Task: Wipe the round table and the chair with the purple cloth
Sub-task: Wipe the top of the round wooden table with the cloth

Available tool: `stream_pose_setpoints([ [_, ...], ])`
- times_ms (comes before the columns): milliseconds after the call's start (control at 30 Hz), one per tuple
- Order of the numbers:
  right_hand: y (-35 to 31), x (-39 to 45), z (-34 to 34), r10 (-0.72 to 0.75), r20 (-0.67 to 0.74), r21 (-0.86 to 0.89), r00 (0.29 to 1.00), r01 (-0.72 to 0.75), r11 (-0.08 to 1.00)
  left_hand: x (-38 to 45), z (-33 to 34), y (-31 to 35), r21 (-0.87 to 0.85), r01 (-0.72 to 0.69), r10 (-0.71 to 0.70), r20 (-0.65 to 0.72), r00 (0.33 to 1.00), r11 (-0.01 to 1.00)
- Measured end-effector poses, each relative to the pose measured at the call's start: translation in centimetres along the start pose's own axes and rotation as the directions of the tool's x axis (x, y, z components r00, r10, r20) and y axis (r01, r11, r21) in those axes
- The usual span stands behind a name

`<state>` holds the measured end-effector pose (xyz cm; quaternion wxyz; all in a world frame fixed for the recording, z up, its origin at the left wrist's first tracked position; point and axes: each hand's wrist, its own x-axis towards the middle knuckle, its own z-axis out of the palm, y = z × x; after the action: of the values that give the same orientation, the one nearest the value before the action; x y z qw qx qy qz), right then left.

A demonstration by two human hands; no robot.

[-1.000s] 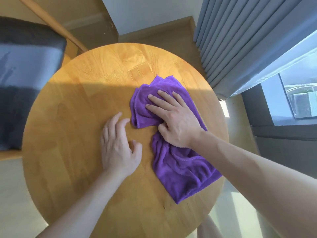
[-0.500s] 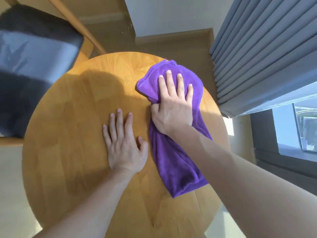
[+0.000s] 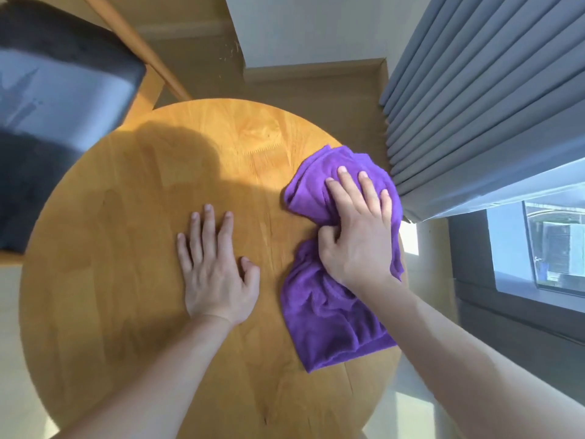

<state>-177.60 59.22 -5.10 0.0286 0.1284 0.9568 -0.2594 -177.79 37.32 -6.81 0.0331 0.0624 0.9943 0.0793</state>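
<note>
The purple cloth (image 3: 332,327) lies crumpled along the right side of the round wooden table (image 3: 126,248), its far end close to the rim. My right hand (image 3: 357,229) presses on the cloth's upper part with its fingers stretched forward, while the bent thumb pinches a gathered fold. My left hand (image 3: 215,274) rests flat on the bare wood at the table's middle, fingers spread, a little left of the cloth. The chair (image 3: 47,106), with a dark grey cushion and a wooden frame, stands at the table's far left.
Grey pleated curtains (image 3: 474,106) hang just beyond the table's right edge, next to the cloth. A window (image 3: 538,242) sits low at the right. A white wall corner (image 3: 300,26) and wooden floor lie behind the table.
My right hand has swept the cloth from the table's middle to the far side, then right toward the curtain edge. My left hand has flattened and stayed in place.
</note>
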Motion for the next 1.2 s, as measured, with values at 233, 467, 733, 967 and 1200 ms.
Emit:
stream_pose_setpoints([
  [233, -6.5, 2.8, 2.8, 0.116, 0.004, -0.088, 0.993, -0.115, 0.989, 0.1, -0.1, -0.1, 0.011, 0.002, -0.002, 0.03, 1.0, 1.0],
  [467, -5.4, 1.4, 2.3, -0.332, 0.312, -0.092, 0.89, 0.376, 0.922, 0.0, -0.2, -0.4, 0.013, -0.007, 0.006, 0.039, 0.999, 1.0],
  [733, 0.3, 2.4, -2.0, -0.291, 0.287, -0.018, 0.913, 0.309, 0.951, 0.2, -0.4, 0.0, -0.005, 0.011, -0.011, 0.037, 0.999, 1.0],
  [967, -7.9, 3.2, 2.7, -0.002, 0.132, -0.168, 0.991, 0.024, 0.985, 0.0, -0.5, -0.1, -0.002, 0.006, -0.006, 0.052, 0.999, 1.0],
  [1200, -4.6, 1.5, 1.6, -0.464, 0.416, -0.057, 0.782, 0.532, 0.845, 0.0, -0.3, -0.1, -0.023, 0.0, 0.001, 0.03, 1.0, 1.0],
])
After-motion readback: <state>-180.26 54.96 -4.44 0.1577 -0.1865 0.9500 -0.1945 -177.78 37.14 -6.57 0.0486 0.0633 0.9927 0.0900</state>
